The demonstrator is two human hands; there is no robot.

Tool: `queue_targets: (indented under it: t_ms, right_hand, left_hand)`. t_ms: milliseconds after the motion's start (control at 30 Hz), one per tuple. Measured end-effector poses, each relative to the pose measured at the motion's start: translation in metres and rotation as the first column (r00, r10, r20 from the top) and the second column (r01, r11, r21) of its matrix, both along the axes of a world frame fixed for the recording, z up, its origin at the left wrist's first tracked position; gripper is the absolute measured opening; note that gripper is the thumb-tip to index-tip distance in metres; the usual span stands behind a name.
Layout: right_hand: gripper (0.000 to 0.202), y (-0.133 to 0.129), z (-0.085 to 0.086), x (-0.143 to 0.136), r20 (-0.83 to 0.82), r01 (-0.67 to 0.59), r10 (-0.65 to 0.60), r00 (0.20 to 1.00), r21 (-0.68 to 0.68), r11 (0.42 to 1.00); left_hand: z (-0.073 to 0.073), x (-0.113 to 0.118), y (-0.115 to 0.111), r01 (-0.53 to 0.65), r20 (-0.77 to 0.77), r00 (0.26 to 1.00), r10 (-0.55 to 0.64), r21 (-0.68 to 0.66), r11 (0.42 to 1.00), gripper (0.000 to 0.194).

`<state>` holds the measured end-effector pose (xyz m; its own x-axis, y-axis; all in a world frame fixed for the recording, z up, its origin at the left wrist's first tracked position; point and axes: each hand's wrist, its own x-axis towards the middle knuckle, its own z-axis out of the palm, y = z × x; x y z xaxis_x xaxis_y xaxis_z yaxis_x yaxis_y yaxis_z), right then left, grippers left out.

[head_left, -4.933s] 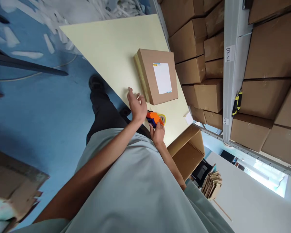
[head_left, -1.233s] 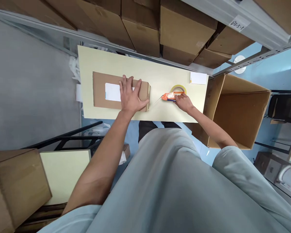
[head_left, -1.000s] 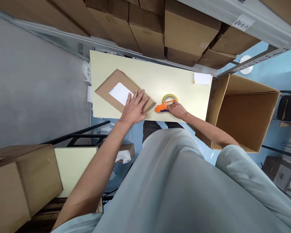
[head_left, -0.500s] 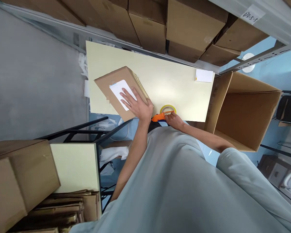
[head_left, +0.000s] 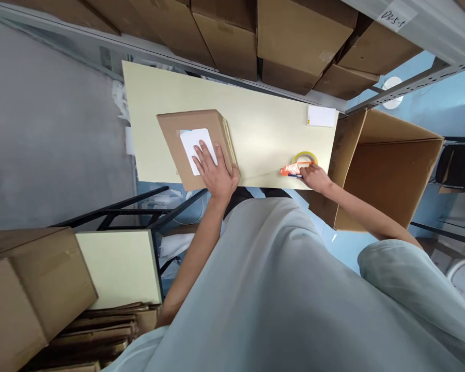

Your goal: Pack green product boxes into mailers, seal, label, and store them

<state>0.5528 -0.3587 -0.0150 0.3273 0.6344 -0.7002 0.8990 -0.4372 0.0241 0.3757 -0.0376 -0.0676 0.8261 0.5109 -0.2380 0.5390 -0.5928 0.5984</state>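
A cardboard box (head_left: 170,135) lies on the pale tabletop (head_left: 263,119), with a white label (head_left: 189,139) on its upper face. My left hand (head_left: 217,173) is spread over the label and the box's right side, fingers apart and pressed flat. Farther right, near the table's front edge, my right hand (head_left: 314,177) is wrapped around an orange tape dispenser (head_left: 290,169) carrying a roll of yellowish tape (head_left: 305,155). A faint clear strip seems to stretch from the box's lower right corner to the dispenser.
A white small box (head_left: 321,116) sits at the table's far right corner. Beyond that end stands a large open carton (head_left: 387,181). Shelved cartons (head_left: 298,41) hang over the back edge. To my lower left are another carton (head_left: 54,279) and flattened cardboard (head_left: 104,341).
My right hand has moved right with the tape dispenser, away from the box. The box has turned so that its top edge lies more level, my left hand still resting on it.
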Motion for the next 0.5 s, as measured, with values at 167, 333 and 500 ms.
queue_targets:
  t_ms: [167,333,500]
  right_hand:
    - [0.047,0.070,-0.007,0.027,0.052,0.092,-0.102,0.993,0.163,0.982]
    - [0.048,0.149,-0.004,0.015,0.041,0.183,-0.195,0.980,0.196,0.963]
    - [0.042,0.196,-0.002,-0.005,0.006,0.237,-0.244,0.970,0.214,0.948]
  left_hand:
    - [0.009,0.000,-0.011,0.012,-0.031,0.999,-0.013,-0.032,0.999,0.092]
    - [0.010,0.002,-0.019,0.000,-0.015,1.000,0.001,0.052,0.999,0.100]
    - [0.000,0.003,-0.019,-0.004,0.040,0.999,0.000,0.082,0.997,0.104]
